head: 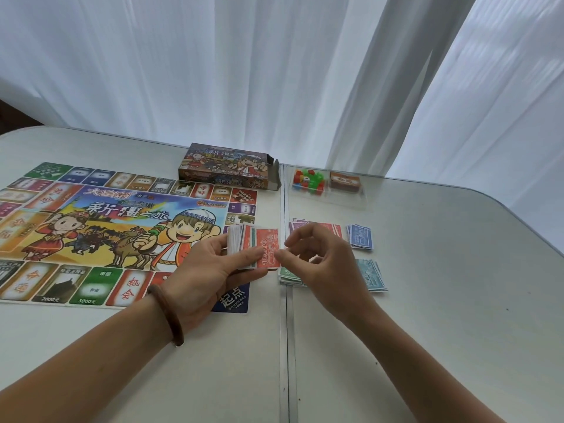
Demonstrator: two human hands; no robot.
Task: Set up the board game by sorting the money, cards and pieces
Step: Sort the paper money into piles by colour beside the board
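My left hand [210, 270] grips a stack of play money [253, 247] with a red 10000 note on top. My right hand [317, 257] hovers just right of that stack, thumb and forefinger pinched at the red note's right edge. Sorted money piles lie on the table under and beside my right hand: a purple and red pile [332, 228], a blue pile [360, 236], a teal pile [374, 276] and a green pile [288, 276]. The colourful game board [100, 227] lies spread out on the left.
The open game box [227, 166] stands behind the board. A clear tray [355, 199] at the back right holds coloured plastic pieces [308, 178] and a deck of brown cards [345, 180]. A seam [283, 346] divides the white table. White curtains hang behind.
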